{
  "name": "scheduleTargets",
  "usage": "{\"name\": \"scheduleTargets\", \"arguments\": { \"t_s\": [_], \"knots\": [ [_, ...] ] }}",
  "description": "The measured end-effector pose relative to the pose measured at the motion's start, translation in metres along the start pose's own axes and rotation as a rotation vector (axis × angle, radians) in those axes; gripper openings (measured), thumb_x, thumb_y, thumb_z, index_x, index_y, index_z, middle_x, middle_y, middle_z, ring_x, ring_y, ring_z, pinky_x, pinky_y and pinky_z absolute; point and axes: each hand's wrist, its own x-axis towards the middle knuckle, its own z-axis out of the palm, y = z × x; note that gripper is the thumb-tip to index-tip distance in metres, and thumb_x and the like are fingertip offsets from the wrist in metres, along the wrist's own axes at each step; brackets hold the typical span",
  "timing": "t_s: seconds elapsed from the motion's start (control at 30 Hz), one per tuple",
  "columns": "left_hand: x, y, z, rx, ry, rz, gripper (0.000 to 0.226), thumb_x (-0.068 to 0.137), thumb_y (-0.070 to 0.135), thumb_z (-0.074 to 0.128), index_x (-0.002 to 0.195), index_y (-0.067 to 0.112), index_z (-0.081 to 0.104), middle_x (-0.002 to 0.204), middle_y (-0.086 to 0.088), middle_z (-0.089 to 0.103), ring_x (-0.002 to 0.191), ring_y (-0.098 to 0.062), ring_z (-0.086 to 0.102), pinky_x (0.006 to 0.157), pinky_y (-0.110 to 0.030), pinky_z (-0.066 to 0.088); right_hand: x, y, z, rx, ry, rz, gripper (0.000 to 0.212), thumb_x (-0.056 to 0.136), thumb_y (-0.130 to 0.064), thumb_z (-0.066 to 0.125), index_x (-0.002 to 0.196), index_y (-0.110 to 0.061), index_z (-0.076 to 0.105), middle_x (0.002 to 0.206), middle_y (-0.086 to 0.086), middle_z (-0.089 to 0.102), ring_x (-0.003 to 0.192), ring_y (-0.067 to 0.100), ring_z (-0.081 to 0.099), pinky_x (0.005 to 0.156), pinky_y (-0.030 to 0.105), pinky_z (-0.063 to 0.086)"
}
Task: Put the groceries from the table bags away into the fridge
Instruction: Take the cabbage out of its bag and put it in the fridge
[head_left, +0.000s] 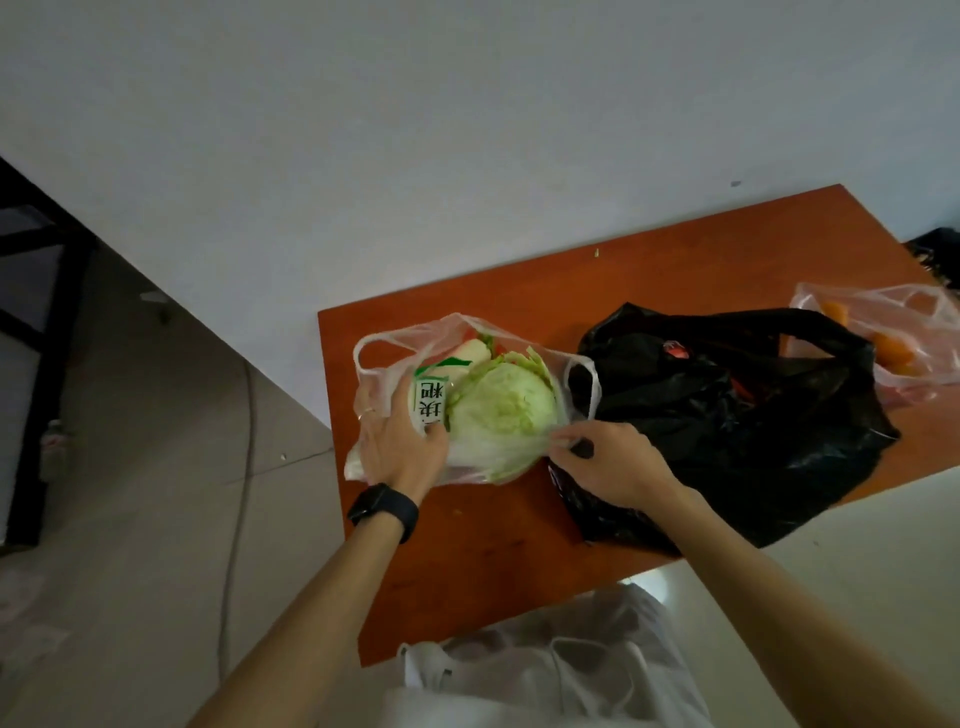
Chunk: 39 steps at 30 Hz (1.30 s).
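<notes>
Head view: we're at the unpacking step. Left hand (400, 441) grips the clear bag (374, 364) at the carton (431, 400). Right hand (608, 462) pinches its rim by the cabbage (501, 415). Bag sits on the table (519, 291), just beside the black bag (727, 415). Next, probably: spread the mouth, lift the cabbage out. Fridge not in view.

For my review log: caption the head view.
Left hand and right hand hold a clear bag containing a cabbage, beside a black bag.
</notes>
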Motion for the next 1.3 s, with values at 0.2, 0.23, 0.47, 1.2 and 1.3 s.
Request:
{"name": "scheduleTargets", "arguments": {
  "t_s": [0.2, 0.23, 0.47, 1.2, 1.3],
  "knots": [
    [0.026, 0.038, -0.032, 0.502, 0.236, 0.244, 0.064, 0.076, 0.019, 0.064, 0.136, 0.038, 0.052, 0.151, -0.007, 0.035, 0.122, -0.035, 0.042, 0.091, -0.049, 0.036, 0.024, -0.032, -0.023, 0.233, 0.372, -0.099, 0.025, 0.100, -0.035, 0.056, 0.111, -0.021, 0.073, 0.084, -0.017, 0.064, 0.064, -0.003, 0.058, 0.057, 0.010, 0.044],
    [0.028, 0.042, -0.031, 0.628, 0.305, 0.379, 0.068, 0.072, 0.011, 0.063, 0.135, 0.035, 0.054, 0.151, -0.007, 0.038, 0.123, -0.035, 0.043, 0.090, -0.050, 0.035, 0.032, -0.037, -0.023, 0.227, 0.430, -0.139, 0.023, 0.100, -0.032, 0.056, 0.108, -0.019, 0.073, 0.085, -0.015, 0.063, 0.071, 0.000, 0.058, 0.064, 0.012, 0.046],
    [0.031, 0.039, -0.006, 1.020, -0.353, 0.656, 0.077, 0.087, 0.055, 0.064, 0.150, 0.025, 0.032, 0.160, -0.008, 0.027, 0.149, -0.030, 0.016, 0.121, -0.050, 0.012, 0.073, -0.003, -0.027, -0.453, 0.049, -0.079, 0.092, 0.082, -0.073, 0.058, 0.152, -0.019, 0.033, 0.160, 0.007, 0.029, 0.150, 0.028, 0.018, 0.121, 0.052, 0.014],
    [-0.022, -0.032, 0.068, 0.796, -0.014, 0.480, 0.059, 0.083, 0.055, 0.065, 0.120, 0.009, 0.068, 0.133, -0.012, 0.062, 0.131, -0.028, 0.048, 0.114, -0.047, 0.018, 0.051, 0.021, -0.013, -0.160, 0.214, -0.371, 0.075, 0.087, -0.051, 0.063, 0.152, -0.025, 0.038, 0.162, 0.009, 0.025, 0.151, 0.031, 0.016, 0.119, 0.048, 0.019],
    [-0.029, -0.036, 0.067, 0.792, -0.052, 0.716, 0.033, 0.092, 0.038, 0.050, 0.096, 0.013, 0.072, 0.102, -0.006, 0.068, 0.102, -0.028, 0.058, 0.097, -0.042, 0.033, 0.053, 0.023, 0.004, -0.273, 0.272, -0.660, 0.025, 0.085, -0.026, 0.068, 0.109, -0.018, 0.070, 0.119, 0.003, 0.063, 0.116, 0.027, 0.055, 0.093, 0.045, 0.051]
  ]
}}
